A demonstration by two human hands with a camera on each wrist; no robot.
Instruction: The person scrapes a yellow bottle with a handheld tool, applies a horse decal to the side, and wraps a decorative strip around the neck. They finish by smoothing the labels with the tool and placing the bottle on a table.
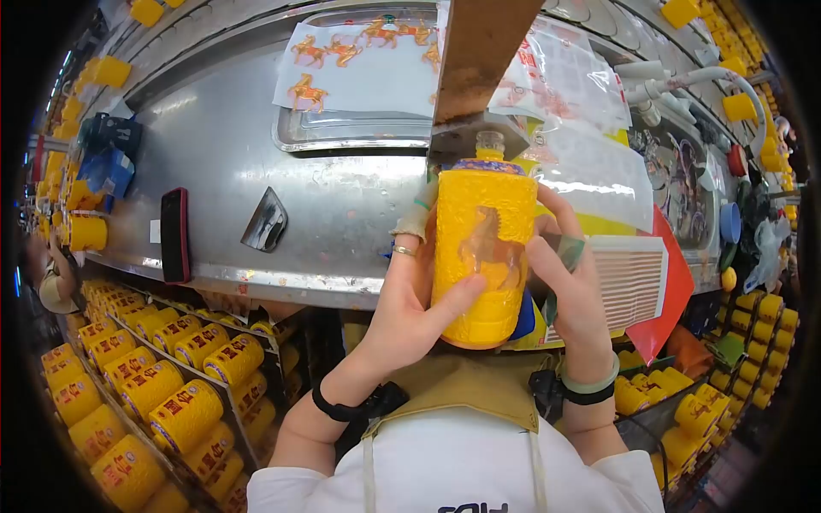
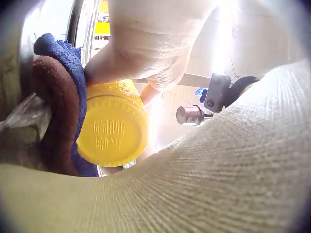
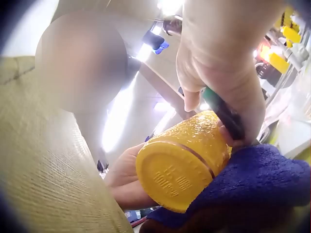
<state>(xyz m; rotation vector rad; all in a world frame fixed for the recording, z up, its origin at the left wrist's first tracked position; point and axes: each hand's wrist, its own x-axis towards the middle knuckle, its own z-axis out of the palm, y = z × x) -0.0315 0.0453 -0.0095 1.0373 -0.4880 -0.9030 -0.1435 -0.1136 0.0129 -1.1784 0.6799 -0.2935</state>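
A yellow textured bottle [image 1: 466, 192] with a clear glass neck is held upright over the front edge of the bench, a brown horse decal [image 1: 493, 248] on its face. My left hand [image 1: 410, 321] grips its left side, the thumb lying across the front below the horse. A pale finger cover and a ring are on that hand. From the right, my right hand [image 1: 569, 291] holds the bottle, its thumb close to the horse. A dark green flat piece [image 1: 568, 250] sits among the right fingers. Both wrist views show the bottle's embossed base [image 2: 112, 133], near a blue cloth [image 3: 257, 172].
A tray [image 1: 359, 132] carries a white sheet with several horse decals [image 1: 308, 92]. On the metal bench lie a phone [image 1: 174, 235] and a small dark glossy piece [image 1: 266, 221]. A brown post [image 1: 479, 60] rises behind the bottle. Racks of yellow bottles [image 1: 184, 415] flank the bench.
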